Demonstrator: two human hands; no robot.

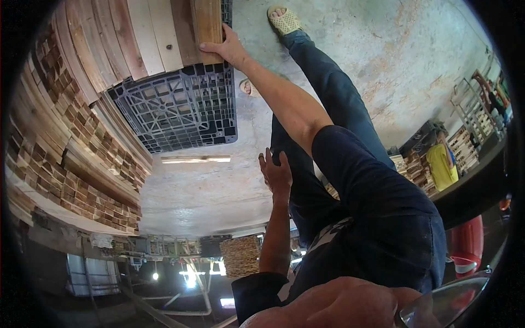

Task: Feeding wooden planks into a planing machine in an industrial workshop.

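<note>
My right hand [228,50] grips the near end of a brown wooden board [208,27]. Its thumb lies across the board's face, while the other fingers go over the right edge and are partly hidden. This board is the rightmost of a row of planks [143,38] lying side by side on a black plastic pallet [180,104]. Lower down, my left hand [277,172] hangs in front of my leg with its fingers apart, holding nothing.
Tall stacks of cut lumber [82,188] rise on the left. A loose wooden strip [196,159] lies on the concrete floor [208,197] beside the pallet. My sandalled feet stand right of the pallet. At the right are a yellow cloth [441,167] and a red object [466,240].
</note>
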